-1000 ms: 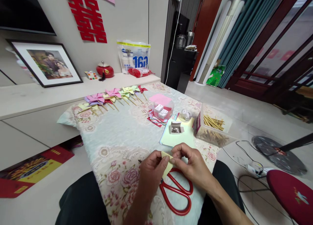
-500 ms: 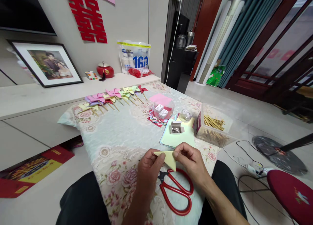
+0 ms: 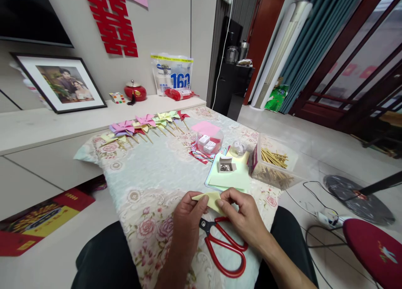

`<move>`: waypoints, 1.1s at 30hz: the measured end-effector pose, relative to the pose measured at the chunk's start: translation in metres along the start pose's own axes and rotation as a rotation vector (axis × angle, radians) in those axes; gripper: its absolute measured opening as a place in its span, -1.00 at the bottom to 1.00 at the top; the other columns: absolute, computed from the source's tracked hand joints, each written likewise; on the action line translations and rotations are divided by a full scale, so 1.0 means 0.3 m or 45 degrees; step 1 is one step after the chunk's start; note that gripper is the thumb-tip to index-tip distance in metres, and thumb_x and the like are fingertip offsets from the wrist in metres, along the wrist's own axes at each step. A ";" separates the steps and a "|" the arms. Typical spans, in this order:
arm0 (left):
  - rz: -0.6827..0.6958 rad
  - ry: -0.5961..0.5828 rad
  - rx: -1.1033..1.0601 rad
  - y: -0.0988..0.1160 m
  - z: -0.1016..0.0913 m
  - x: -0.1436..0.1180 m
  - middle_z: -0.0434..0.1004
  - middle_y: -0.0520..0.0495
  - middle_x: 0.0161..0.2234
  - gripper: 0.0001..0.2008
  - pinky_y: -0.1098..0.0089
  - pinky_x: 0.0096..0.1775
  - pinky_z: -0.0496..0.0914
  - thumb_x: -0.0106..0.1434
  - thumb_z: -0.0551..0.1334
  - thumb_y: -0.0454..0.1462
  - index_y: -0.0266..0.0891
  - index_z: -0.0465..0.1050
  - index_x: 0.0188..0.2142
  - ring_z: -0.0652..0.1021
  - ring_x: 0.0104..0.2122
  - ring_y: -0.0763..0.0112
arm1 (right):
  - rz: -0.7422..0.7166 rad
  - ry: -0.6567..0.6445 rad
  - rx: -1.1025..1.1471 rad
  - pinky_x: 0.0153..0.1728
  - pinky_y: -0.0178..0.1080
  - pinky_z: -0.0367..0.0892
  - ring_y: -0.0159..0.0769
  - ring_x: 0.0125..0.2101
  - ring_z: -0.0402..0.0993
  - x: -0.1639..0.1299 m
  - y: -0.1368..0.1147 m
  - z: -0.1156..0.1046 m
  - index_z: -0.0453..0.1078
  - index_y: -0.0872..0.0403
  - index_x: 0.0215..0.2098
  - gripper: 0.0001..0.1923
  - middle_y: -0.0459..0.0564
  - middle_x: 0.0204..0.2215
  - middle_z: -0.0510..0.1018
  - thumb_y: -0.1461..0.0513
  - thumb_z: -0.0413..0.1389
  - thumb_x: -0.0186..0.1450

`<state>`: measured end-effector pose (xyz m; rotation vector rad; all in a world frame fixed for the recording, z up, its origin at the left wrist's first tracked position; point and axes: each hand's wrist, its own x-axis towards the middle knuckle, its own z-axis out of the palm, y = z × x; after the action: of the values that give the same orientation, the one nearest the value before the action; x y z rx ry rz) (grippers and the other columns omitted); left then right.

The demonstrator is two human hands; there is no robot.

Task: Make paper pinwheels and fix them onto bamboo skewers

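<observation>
A folded piece of pale yellow paper (image 3: 212, 200) is held between both hands above the near part of the table. My left hand (image 3: 188, 215) pinches its left end between thumb and fingers. At the right end, my right hand (image 3: 241, 211) grips it the same way. Just below the hands lie scissors (image 3: 228, 249) with red handles; my left hand hides part of their blades. Beyond the hands, a small open box of metal pins (image 3: 226, 165) rests on a stack of pale green paper (image 3: 230, 181).
Paper pinwheels (image 3: 146, 123) on sticks lie in a row at the far left. A clear bin of wooden sticks (image 3: 274, 163) stands at the right edge. A round clear container (image 3: 210, 141) holds small white boxes. Floral cloth (image 3: 163, 167) covers the table.
The yellow paper has turned and tilted between my fingers; its downward point no longer shows. My left hand has shifted slightly left, baring more of the scissors' pivot.
</observation>
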<state>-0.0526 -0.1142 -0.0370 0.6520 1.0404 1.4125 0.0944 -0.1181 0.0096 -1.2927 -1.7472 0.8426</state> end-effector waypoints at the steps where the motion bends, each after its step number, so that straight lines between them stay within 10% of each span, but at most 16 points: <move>1: 0.005 -0.005 -0.016 0.000 -0.001 0.000 0.45 0.10 -0.62 -0.72 0.53 -0.45 0.27 0.03 0.44 -0.13 -0.26 0.46 -0.42 0.39 -0.57 0.54 | -0.001 0.008 -0.018 -0.44 -0.34 0.18 -0.39 -0.51 0.27 -0.001 0.000 0.004 0.34 0.07 -0.45 -0.78 -0.16 -0.56 0.39 0.19 0.09 0.35; 10: -0.075 -0.094 -0.092 0.001 0.008 -0.011 0.51 0.06 -0.56 -0.76 0.48 -0.39 0.35 -0.02 0.48 -0.18 -0.28 0.55 -0.43 0.43 -0.52 0.50 | -0.024 0.076 -0.022 -0.45 -0.35 0.17 -0.39 -0.52 0.27 0.000 -0.008 0.041 0.30 0.07 -0.47 -0.74 -0.15 -0.56 0.38 0.18 0.05 0.38; 19: -0.064 0.126 -0.062 0.016 -0.005 -0.005 0.49 0.03 -0.56 -0.71 0.45 -0.42 0.35 -0.02 0.47 -0.12 -0.29 0.53 -0.47 0.45 -0.52 0.45 | -0.168 0.134 -0.133 -0.34 -0.33 0.28 -0.35 -0.42 0.42 -0.020 -0.007 -0.038 0.43 0.07 -0.34 -0.82 -0.09 -0.45 0.52 0.23 0.05 0.40; 26: -0.245 -0.286 -0.028 0.008 0.041 -0.013 0.66 -0.21 -0.17 -0.49 0.36 -0.27 0.46 -0.01 0.47 -0.22 -0.29 0.56 -0.04 0.60 -0.29 0.26 | -0.132 0.334 -0.677 -0.32 -0.25 0.36 -0.20 -0.28 0.46 0.147 0.147 -0.172 0.35 0.16 0.07 -0.63 0.08 -0.23 0.53 0.27 0.15 0.30; 33: -0.368 -0.445 0.067 -0.030 0.080 0.002 0.45 -0.40 0.14 -0.33 0.26 -0.04 0.45 0.02 0.43 -0.31 -0.37 0.39 0.15 0.47 0.13 0.02 | -0.145 0.085 -0.982 -0.24 -0.26 0.28 -0.20 -0.24 0.42 0.225 0.220 -0.125 0.50 0.12 -0.20 -0.87 0.04 -0.31 0.47 0.34 0.14 0.29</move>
<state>-0.0277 -0.1094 -0.0344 0.7252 0.8553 0.9815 0.1451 -0.0338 -0.0157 -1.6422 -2.1565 0.0273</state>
